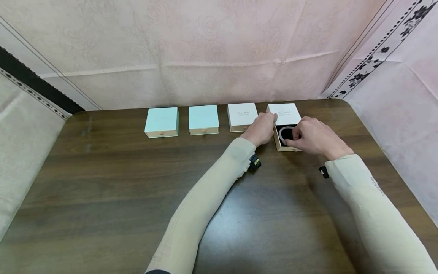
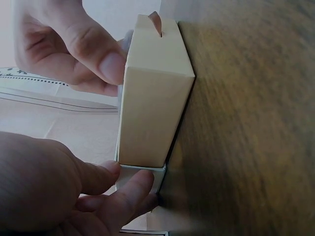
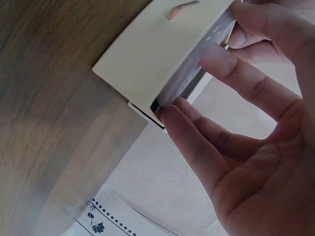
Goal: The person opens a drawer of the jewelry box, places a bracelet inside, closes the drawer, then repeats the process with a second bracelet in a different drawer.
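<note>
At the right end of a row of small drawer boxes, a white jewellery box (image 1: pixel 285 114) has its cream drawer (image 2: pixel 152 118) pulled out toward me. A pale, translucent bangle (image 1: pixel 281 134) lies in the drawer's black lining, tilted up past the rim in the right wrist view. My right hand (image 1: pixel 316 137) holds the bangle between thumb and fingers spread along its ring. With my left hand (image 1: pixel 261 127) I grip the box's outer sleeve at its left side, thumb above and fingers along the side wall. A small brown pull tab (image 2: pixel 155 23) sits on the drawer front.
Just left of the hands stands another white box (image 1: pixel 241 114), closed. Farther left are two mint-green boxes, one (image 1: pixel 203 118) nearer the middle and another (image 1: pixel 162 121) beyond it. All line the back edge of the brown wooden table (image 1: pixel 137 198), before a pale patterned cloth (image 1: pixel 191 49).
</note>
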A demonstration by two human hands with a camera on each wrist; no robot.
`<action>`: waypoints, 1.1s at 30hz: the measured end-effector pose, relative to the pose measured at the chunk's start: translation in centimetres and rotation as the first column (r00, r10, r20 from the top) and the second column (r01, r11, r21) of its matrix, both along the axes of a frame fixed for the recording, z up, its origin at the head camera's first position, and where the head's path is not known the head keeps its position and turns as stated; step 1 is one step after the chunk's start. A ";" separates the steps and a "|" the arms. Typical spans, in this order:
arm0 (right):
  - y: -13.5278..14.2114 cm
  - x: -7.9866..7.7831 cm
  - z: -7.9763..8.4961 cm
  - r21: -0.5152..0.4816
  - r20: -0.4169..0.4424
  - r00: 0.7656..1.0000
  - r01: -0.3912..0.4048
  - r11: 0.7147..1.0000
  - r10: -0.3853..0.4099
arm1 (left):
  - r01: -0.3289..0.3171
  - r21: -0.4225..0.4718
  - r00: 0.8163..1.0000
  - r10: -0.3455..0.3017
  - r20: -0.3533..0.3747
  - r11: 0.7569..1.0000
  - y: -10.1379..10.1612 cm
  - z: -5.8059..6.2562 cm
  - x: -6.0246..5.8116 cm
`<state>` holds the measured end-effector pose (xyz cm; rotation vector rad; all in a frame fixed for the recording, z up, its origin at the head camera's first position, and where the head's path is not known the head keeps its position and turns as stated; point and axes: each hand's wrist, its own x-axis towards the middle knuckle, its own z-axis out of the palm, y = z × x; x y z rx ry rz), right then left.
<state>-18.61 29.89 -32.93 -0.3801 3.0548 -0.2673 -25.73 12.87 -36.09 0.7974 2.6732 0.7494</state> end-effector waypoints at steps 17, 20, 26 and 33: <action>-0.3 -0.3 -0.7 -0.050 0.014 0.996 0.090 0.995 -0.089 | 0.021 0.039 1.000 -0.021 0.018 0.999 -0.2 -0.1 -0.2; -0.4 -0.5 -0.7 -0.071 0.029 0.993 0.112 0.991 -0.110 | 0.020 0.042 1.000 -0.021 0.015 0.999 -0.2 -0.1 -0.3; -0.4 -0.3 -0.6 -0.090 0.040 0.991 0.128 0.988 -0.125 | 0.020 0.041 1.000 -0.021 0.020 0.999 -0.2 -0.2 -0.2; -0.1 0.6 -0.4 -0.137 -0.003 0.991 0.131 0.982 -0.133 | 0.020 0.035 1.000 -0.021 0.009 0.999 -0.2 -0.1 -0.2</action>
